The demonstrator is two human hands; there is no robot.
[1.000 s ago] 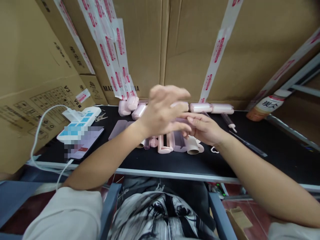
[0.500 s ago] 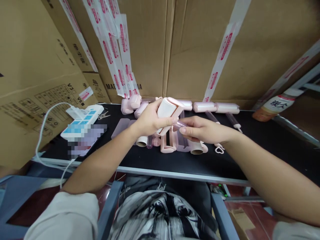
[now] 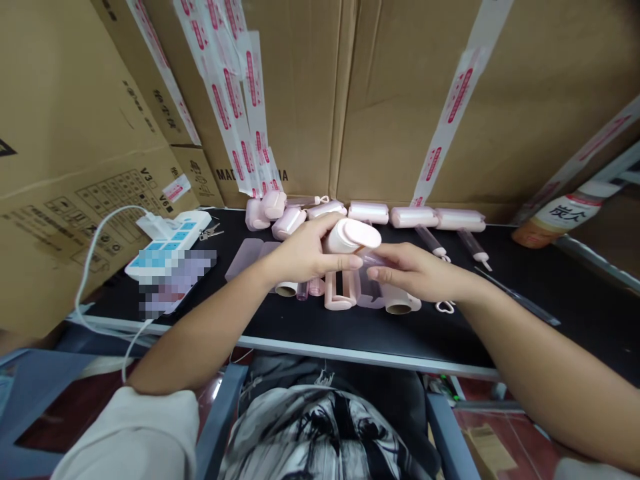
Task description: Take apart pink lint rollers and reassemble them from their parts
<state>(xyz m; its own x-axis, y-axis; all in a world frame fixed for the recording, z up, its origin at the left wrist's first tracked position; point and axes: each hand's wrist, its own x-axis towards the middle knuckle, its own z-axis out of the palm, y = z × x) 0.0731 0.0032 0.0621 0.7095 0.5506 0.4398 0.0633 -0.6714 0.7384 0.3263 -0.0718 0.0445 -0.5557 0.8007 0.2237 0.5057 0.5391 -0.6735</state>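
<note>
My left hand (image 3: 310, 250) is wrapped around a pink lint roller (image 3: 354, 235) with a white roll, its rounded end turned to me. Close on its right, my right hand (image 3: 410, 267) pinches a clear purple-tinted piece (image 3: 373, 259), mostly hidden by the fingers. Whether that piece touches the roller I cannot tell. Beneath the hands lie a pink open frame (image 3: 340, 297), a paper-cored roll (image 3: 399, 307), another such roll (image 3: 287, 289) and a small pink tube (image 3: 316, 287). A heart-shaped loop (image 3: 445, 307) rests under my right wrist.
Several pink rollers (image 3: 414, 217) line the back against the cardboard wall (image 3: 390, 100). Clear handles (image 3: 473, 247) lie at right, near a dark flat strip (image 3: 525, 299). A bottle (image 3: 560, 217) leans far right. At left are a power strip (image 3: 167, 250), keys (image 3: 211, 231) and a blurred phone-like slab (image 3: 175, 283).
My left hand has tilted the lint roller, so its rounded end now faces me and it sits lower. My right hand stays beside it. The view has shifted slightly.
</note>
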